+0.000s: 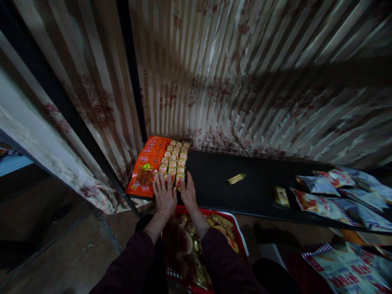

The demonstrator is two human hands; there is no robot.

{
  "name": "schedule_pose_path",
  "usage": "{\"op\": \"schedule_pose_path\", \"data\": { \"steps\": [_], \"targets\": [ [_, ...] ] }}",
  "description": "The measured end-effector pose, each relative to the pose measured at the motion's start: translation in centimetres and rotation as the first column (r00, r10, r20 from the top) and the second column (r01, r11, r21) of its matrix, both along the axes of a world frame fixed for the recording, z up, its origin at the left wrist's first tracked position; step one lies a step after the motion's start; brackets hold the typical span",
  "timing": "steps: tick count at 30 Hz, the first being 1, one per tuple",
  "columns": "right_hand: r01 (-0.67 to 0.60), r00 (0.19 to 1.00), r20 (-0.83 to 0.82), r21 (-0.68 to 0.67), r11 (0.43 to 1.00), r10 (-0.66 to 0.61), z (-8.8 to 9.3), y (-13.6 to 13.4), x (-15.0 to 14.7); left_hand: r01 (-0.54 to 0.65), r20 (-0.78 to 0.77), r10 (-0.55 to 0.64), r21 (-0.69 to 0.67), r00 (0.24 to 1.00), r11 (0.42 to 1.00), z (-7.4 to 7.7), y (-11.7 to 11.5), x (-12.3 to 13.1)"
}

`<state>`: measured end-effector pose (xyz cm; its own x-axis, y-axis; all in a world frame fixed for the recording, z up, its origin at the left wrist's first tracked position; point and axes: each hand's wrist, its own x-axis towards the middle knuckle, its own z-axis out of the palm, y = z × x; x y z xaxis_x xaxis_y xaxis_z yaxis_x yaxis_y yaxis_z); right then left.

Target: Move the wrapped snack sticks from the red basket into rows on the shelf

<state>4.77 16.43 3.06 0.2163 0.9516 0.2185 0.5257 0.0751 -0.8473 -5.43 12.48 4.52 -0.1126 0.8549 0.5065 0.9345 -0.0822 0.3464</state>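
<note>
Rows of small yellow wrapped snack packs stand at the left end of a black shelf. My left hand lies over the front of these rows with its fingers stretched out and slightly apart. Along the right front edge of the same rows, my right hand is held with straight fingers, its palm turned toward the packs. Neither hand is closed around a pack. To the left of the rows lie overlapping orange snack bags, and the fingers of my left hand reach close to the front one.
Below my forearms stands a red basket of gold-wrapped snacks. A single narrow pack and a yellow pack lie farther right. White snack bags fill the right end. A dark post and curtain bound the shelf.
</note>
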Motion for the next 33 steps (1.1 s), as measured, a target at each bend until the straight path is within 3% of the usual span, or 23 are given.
{"op": "schedule_pose_path", "data": {
  "steps": [9, 33],
  "targets": [
    [-0.045, 0.999, -0.014, 0.008, 0.999, 0.045, 0.9, 0.4, -1.2, 0.105, -0.070, -0.106, -0.018, 0.992, 0.994, -0.3, 0.4, -1.0],
    [0.038, 0.998, 0.039, 0.027, 0.999, -0.039, 0.5, -0.1, -2.0, 0.148, -0.092, -0.144, 0.037, 0.985, 0.988, -0.9, 0.5, -1.4]
  ]
}}
